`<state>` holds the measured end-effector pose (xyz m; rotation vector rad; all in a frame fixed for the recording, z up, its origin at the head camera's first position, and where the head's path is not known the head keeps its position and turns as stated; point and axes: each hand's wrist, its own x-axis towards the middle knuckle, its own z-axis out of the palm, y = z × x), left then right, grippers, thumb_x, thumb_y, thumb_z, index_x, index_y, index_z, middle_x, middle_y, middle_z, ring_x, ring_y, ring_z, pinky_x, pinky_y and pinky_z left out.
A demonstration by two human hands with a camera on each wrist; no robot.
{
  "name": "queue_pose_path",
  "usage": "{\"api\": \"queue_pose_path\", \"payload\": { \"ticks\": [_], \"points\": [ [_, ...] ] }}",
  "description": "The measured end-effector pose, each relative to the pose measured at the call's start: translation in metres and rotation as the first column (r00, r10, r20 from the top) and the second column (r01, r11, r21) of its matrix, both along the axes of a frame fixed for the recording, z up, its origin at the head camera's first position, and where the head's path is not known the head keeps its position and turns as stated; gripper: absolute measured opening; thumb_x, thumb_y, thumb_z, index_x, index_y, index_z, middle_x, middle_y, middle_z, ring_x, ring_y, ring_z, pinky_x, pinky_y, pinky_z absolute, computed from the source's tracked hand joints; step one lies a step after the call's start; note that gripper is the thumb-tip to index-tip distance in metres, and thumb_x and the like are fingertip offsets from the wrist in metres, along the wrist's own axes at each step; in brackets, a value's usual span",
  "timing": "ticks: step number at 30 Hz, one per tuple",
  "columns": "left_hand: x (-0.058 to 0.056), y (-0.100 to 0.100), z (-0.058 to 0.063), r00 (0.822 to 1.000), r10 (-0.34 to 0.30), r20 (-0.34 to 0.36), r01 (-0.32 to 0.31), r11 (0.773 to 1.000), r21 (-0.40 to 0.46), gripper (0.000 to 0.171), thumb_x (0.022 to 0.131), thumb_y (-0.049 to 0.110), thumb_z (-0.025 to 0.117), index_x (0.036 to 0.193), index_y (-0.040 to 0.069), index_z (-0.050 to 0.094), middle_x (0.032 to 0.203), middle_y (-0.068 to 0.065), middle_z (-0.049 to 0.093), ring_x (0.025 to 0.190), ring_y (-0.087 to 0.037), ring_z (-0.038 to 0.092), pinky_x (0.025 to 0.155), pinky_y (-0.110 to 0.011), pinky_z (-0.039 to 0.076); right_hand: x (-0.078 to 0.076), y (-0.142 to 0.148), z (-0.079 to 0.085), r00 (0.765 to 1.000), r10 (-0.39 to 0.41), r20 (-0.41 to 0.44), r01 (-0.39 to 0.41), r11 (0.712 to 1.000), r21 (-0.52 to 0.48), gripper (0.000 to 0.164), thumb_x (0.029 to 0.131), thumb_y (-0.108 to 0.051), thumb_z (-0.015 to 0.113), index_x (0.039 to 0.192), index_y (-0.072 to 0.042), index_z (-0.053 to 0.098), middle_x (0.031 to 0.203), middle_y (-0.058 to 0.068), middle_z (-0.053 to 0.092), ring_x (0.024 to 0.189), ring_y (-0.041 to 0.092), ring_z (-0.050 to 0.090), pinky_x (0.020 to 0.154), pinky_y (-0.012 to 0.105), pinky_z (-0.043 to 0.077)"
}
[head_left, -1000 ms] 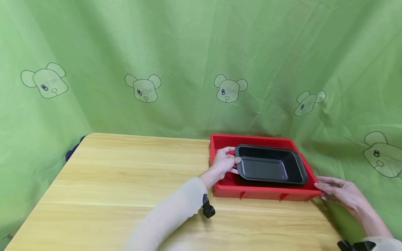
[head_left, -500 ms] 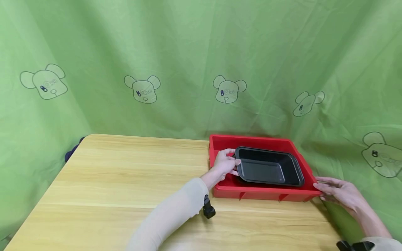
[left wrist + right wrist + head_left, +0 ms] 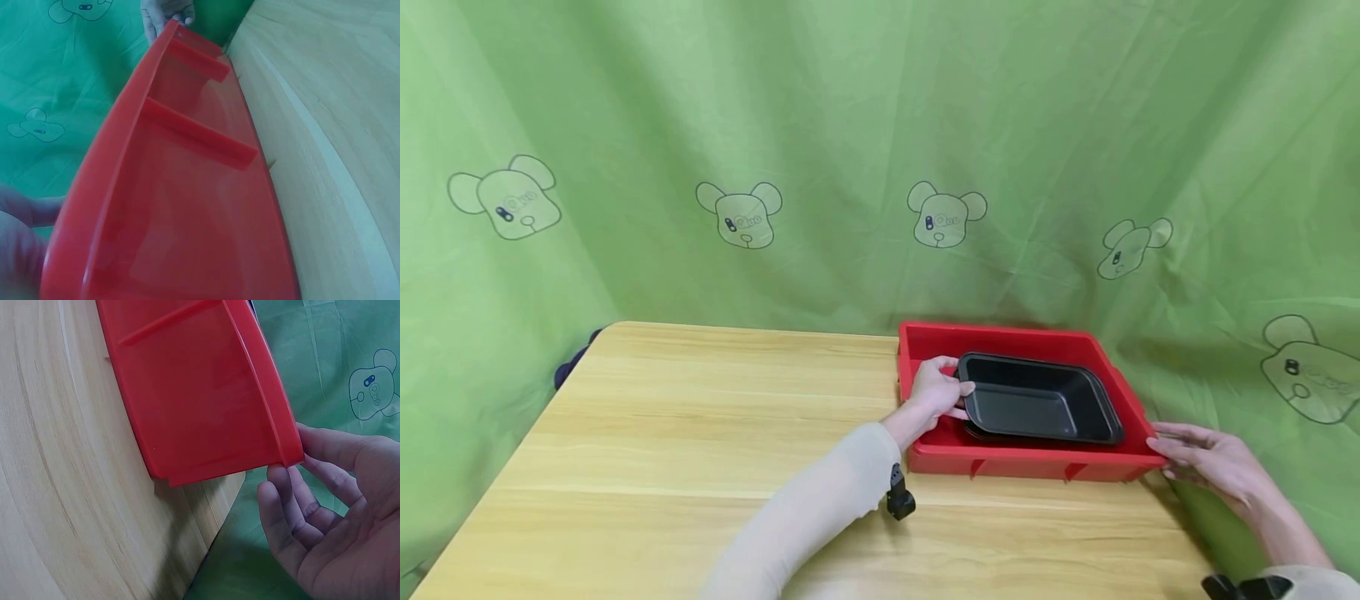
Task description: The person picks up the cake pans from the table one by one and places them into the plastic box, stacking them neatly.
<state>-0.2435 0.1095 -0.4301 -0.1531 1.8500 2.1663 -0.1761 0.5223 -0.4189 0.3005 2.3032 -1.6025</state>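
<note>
A black loaf pan [image 3: 1026,402] sits tilted inside a red plastic bin [image 3: 1022,467], and a dark edge shows below its front side. My left hand [image 3: 934,390] pinches the pan's left end, the thumb on the rim and the other fingers partly hidden underneath. In the left wrist view, the bin's outer wall [image 3: 187,206] covers most of the picture and hides the pan. At the bin's front right corner, my right hand [image 3: 1213,462] holds the rim between thumb and fingers. The right wrist view shows these fingers [image 3: 281,525] bent around that corner.
The bin stands at the back right of a light wooden table [image 3: 685,442]. A green curtain [image 3: 842,100] with bear-head outlines hangs close behind and to the right. Something dark purple [image 3: 571,362] shows past the table's back left corner.
The loaf pan has sunk a little deeper into the bin and shifted slightly left, with my left hand still gripping its end. My right hand stays at the bin's corner.
</note>
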Motion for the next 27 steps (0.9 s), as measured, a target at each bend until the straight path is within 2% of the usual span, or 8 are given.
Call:
{"api": "queue_pose_path", "payload": {
  "ticks": [7, 14, 20, 27],
  "points": [
    [0.0019, 0.0045, 0.0009, 0.999, 0.033, 0.009, -0.032, 0.995, -0.094, 0.043, 0.095, 0.0, 0.074, 0.136, 0.007, 0.061, 0.095, -0.014, 0.069, 0.094, -0.043, 0.079, 0.059, -0.037, 0.067, 0.0004, 0.0, -0.0014, 1.0, -0.007, -0.009, 0.007, 1.0, -0.007, 0.034, 0.102, -0.012, 0.069, 0.105, -0.046, 0.075, 0.099, -0.017, 0.08, 0.084, 0.01, 0.077, 0.079, 0.027, 0.068],
    [0.0038, 0.0061, 0.0016, 0.998, 0.045, 0.035, -0.04, 0.992, -0.116, 0.044, 0.096, 0.001, 0.073, 0.137, 0.008, 0.062, 0.095, -0.015, 0.07, 0.093, -0.044, 0.078, 0.065, -0.04, 0.068, 0.0011, 0.0006, -0.0015, 1.0, -0.01, -0.01, 0.01, 1.0, -0.027, 0.034, 0.102, -0.011, 0.069, 0.106, -0.044, 0.076, 0.1, -0.016, 0.08, 0.085, 0.01, 0.077, 0.079, 0.027, 0.068],
    [0.0043, 0.0065, 0.0028, 0.997, 0.042, 0.058, -0.032, 0.986, -0.161, 0.047, 0.095, 0.0, 0.073, 0.14, 0.009, 0.061, 0.097, -0.015, 0.071, 0.093, -0.043, 0.078, 0.061, -0.035, 0.067, 0.0013, 0.0002, -0.0018, 1.0, -0.01, -0.01, 0.01, 1.0, -0.015, 0.034, 0.102, -0.012, 0.069, 0.106, -0.045, 0.076, 0.1, -0.017, 0.08, 0.085, 0.01, 0.077, 0.08, 0.027, 0.068],
    [0.0042, 0.0071, 0.0037, 0.996, 0.04, 0.078, -0.024, 0.981, -0.195, 0.049, 0.093, -0.004, 0.075, 0.138, 0.009, 0.062, 0.095, -0.016, 0.07, 0.09, -0.041, 0.078, 0.069, -0.043, 0.068, 0.0003, -0.001, 0.0001, 1.0, -0.014, 0.012, 0.014, 1.0, 0.004, 0.032, 0.102, -0.015, 0.07, 0.104, -0.047, 0.073, 0.1, -0.018, 0.08, 0.086, 0.009, 0.077, 0.08, 0.027, 0.067]
  ]
}}
